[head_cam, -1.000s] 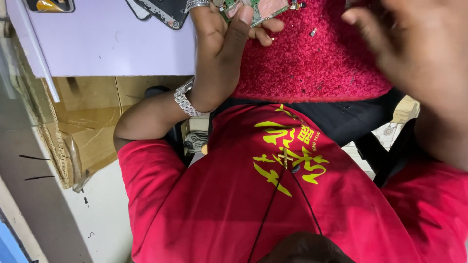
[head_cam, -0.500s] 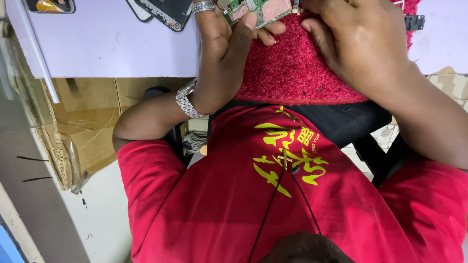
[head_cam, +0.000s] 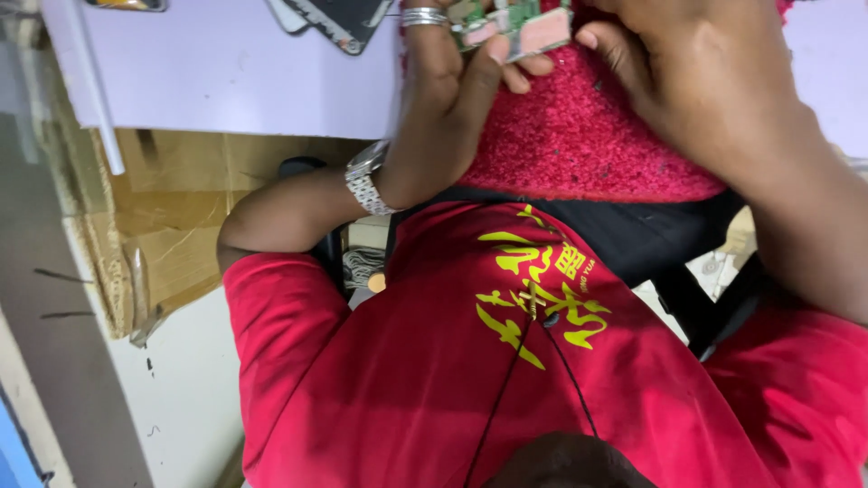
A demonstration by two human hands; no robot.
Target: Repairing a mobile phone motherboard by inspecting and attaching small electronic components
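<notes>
While hands (head_cam: 452, 81) grip circuit board (head_cam: 515, 25), red mat (head_cam: 579, 136) covers white tabletop (head_cam: 226, 72).

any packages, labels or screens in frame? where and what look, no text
Phone screen panel: top edge on the white table, left of the left hand; dark, flat, partly cut off.
Yellow print: chest of the red shirt.
Cardboard: brown sheets under the table's left side.

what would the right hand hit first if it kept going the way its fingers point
Probably the small green circuit board. The right hand reaches from the right with fingertips aimed left, close beside the board, which the left hand holds above the red fuzzy mat. Depth is unclear, so contact cannot be confirmed.
</notes>
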